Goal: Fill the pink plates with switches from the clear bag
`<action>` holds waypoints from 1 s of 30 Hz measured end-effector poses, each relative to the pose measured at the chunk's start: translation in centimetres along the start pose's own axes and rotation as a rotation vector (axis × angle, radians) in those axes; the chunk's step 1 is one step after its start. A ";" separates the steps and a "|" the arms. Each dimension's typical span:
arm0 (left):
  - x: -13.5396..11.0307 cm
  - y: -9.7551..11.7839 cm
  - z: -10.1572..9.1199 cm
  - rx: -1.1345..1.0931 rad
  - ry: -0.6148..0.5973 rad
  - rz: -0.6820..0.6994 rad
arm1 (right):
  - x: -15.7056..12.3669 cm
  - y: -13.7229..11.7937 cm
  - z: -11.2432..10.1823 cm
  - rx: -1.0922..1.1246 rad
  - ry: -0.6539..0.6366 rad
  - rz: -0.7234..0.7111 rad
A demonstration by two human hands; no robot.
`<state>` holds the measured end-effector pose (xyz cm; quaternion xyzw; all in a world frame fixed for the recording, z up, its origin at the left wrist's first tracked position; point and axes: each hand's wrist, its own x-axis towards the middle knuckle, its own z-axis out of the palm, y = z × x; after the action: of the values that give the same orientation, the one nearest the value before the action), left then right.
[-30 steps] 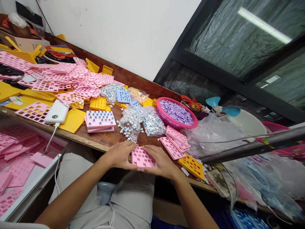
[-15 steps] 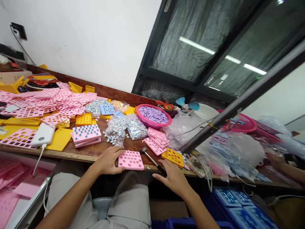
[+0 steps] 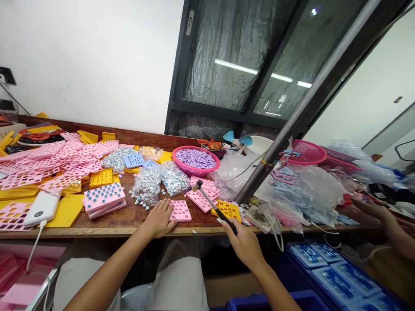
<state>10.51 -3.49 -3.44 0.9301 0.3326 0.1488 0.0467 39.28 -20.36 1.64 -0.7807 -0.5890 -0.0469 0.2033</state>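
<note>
My left hand (image 3: 159, 219) holds the left part of a pink plate (image 3: 181, 211) with rows of square holes, which lies at the table's front edge. The thumb is at the near side and the fingers are over the far side; part of the plate is hidden under the hand. In my right hand (image 3: 244, 242) is a small hammer (image 3: 212, 201), gripped by its black handle. Its head is raised to the upper left, in line with stacked pink plates (image 3: 204, 194) behind. A yellow plate (image 3: 228, 210) with square holes lies just beyond the handle.
Left of my hand are pink plates with blue switches (image 3: 105, 196), bags of small white-and-blue parts (image 3: 145, 185), and a power bank (image 3: 43, 208). A pink basket (image 3: 177, 162) holds purple pieces. A metal pole (image 3: 259, 172) slants up on the right; another person's hand (image 3: 372, 211) is beyond.
My right hand has closed on the hammer's handle and lifted it off the table. The pink plate now lies farther onto the table under my left hand. The camera view has turned to the right.
</note>
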 end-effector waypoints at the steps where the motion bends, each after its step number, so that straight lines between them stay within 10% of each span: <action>1: 0.4 -0.1 0.2 -0.004 0.002 -0.003 | 0.3 -0.4 0.2 -0.021 0.025 0.005; 7: 0.7 -0.6 1.1 -0.031 0.009 -0.011 | 1.5 -1.8 1.6 -0.398 -0.136 -0.073; 30: 0.3 -1.0 2.5 -0.076 0.080 -0.078 | -3.4 0.2 0.4 -0.191 -0.161 -0.073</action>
<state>10.93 -2.48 -5.89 0.9073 0.3640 0.1967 0.0745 38.44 -23.29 0.19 -0.7759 -0.6242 -0.0472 0.0782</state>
